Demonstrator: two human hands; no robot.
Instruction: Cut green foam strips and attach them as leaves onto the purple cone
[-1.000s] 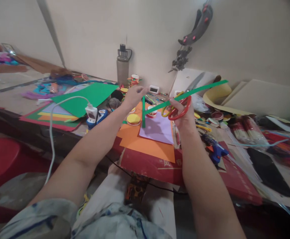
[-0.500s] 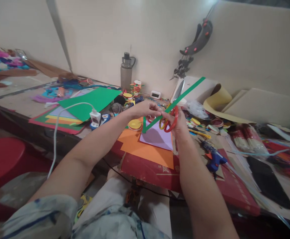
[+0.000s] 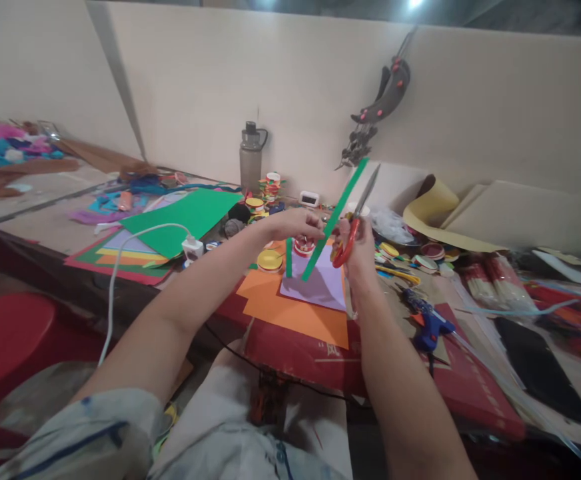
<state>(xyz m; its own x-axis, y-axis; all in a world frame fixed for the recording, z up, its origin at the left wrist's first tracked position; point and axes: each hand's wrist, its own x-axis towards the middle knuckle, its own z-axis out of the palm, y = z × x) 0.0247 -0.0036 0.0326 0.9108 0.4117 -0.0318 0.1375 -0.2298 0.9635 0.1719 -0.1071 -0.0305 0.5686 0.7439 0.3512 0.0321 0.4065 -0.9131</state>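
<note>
My left hand [image 3: 304, 225] pinches a long green paper strip [image 3: 339, 208], which slants from upper right down over the purple sheet. A shorter green strip [image 3: 289, 260] hangs below the same hand; whether the two are joined is hidden. In my right hand [image 3: 358, 243] are red-handled scissors [image 3: 348, 245], blades pointing up and away, just right of the strip. Underneath lie the purple sheet [image 3: 315, 293] and orange sheets [image 3: 290, 319]. A small red-and-white round piece [image 3: 303, 247] shows behind the strips, beside a yellow round lid [image 3: 270, 261].
A blue glue gun [image 3: 433, 327] and a black phone-like slab [image 3: 543, 370] lie to the right. Coloured sheets [image 3: 183, 217] and a white plug [image 3: 192, 248] with its cable are on the left. A grey bottle [image 3: 251, 160] stands at the back.
The scissors have turned so their blades show, pointing upward. The long green strip stands steeper, and its lower end has come apart from the short strip's lower end.
</note>
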